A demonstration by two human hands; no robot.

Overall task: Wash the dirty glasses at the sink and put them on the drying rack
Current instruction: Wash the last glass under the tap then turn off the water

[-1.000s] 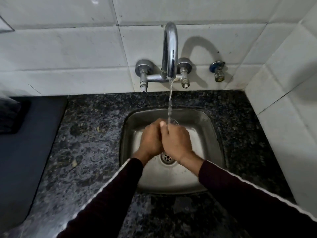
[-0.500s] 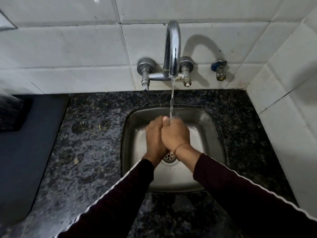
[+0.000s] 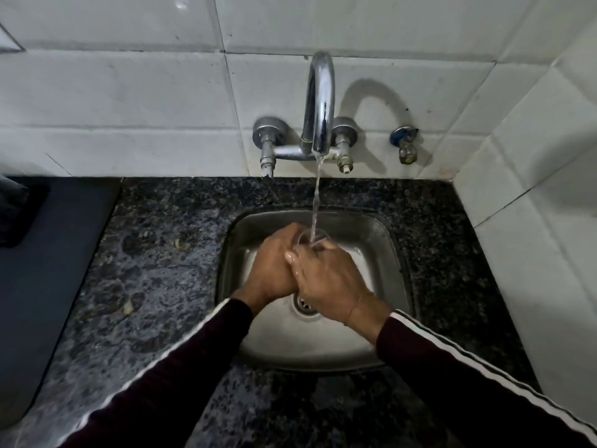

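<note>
1. Glass (image 3: 311, 238) sits between your two hands over the sink (image 3: 381, 240), its clear rim just showing above your fingers.
2. Your left hand (image 3: 274, 266) has its grip curled tight around the near left side of the glass, fingers wrapped and touching it.
3. Your right hand (image 3: 329, 279) closes in from the right; its grip presses on the glass, and its fingers look wet.
4. Both hands touch each other at the knuckles, above the drain (image 3: 303, 303).
5. Water (image 3: 316, 202) runs in a thin stream from the tap (image 3: 319, 101) straight onto the rim.
6. Around the sink lies the speckled dark table (image 3: 155, 273); a dark mat (image 3: 42, 253) lies at its left.
</note>
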